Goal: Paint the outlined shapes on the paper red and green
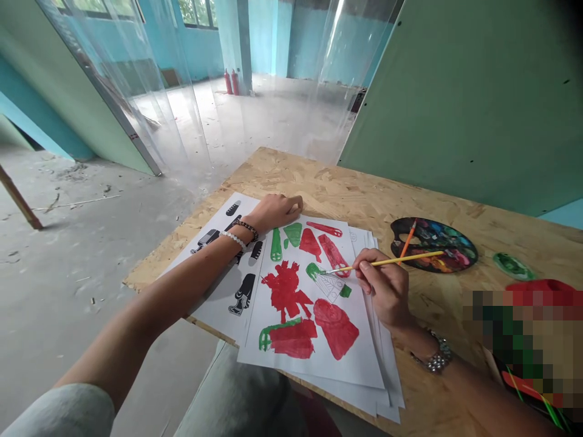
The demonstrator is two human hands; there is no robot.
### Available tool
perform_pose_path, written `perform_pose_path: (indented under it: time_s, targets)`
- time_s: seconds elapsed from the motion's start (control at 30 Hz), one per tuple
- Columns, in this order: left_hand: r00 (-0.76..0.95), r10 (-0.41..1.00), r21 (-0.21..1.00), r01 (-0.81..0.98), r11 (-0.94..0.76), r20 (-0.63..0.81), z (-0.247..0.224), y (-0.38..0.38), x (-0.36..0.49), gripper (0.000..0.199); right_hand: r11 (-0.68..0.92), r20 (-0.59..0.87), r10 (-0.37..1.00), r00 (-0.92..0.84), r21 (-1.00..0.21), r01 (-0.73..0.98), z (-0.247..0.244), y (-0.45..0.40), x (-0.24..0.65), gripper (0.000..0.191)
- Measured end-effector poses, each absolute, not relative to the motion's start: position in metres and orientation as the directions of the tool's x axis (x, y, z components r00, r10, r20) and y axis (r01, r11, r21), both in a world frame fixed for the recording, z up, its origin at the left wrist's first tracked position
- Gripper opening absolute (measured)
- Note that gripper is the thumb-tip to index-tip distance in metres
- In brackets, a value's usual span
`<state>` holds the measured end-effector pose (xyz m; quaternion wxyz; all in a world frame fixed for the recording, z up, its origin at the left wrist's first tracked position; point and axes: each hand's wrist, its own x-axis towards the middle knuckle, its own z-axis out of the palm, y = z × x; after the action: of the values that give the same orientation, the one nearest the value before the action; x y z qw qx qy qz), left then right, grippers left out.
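Note:
My right hand point(383, 285) is closed in a pinch around a yellow-handled paintbrush point(387, 262). Its bristles touch a partly green outlined shape on a white sheet of paper point(337, 371), which carries several red and green painted shapes. My left hand point(281, 209) rests near the sheet's top edge, its fingers curled in loosely with nothing visible in them. Under my left forearm lies another sheet with black printed figures point(214, 303). More white sheets point(392, 388) are stacked beneath the painted one.
To the right on the chipboard table point(310, 176) lie a dark paint palette point(469, 258), an orange brush point(407, 240) across it, a small green-stained dish point(513, 266) and a red object point(542, 286). The lower right is pixelated. A green panel point(483, 91) stands behind the table.

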<state>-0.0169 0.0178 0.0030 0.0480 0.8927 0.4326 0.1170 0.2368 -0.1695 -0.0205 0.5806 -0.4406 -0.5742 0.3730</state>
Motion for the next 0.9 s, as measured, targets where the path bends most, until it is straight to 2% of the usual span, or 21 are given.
perform_pose_path:
  time_s: [0.4, 0.9]
  targets:
    - [0.601, 0.783, 0.188, 0.760, -0.623, 0.161, 0.0042, 0.0171, -0.0166, 0.035, 0.275, 0.280, 0.960, 0.026, -0.954, 0.118, -0.0205, -0.1685, 0.2359, 0.028]
    - [0.607, 0.777, 0.177, 0.757, -0.629, 0.163, 0.0019, 0.0190, -0.0174, 0.035, 0.253, 0.264, 0.963, 0.060, -0.955, 0.153, -0.0230, -0.1684, 0.2368, 0.032]
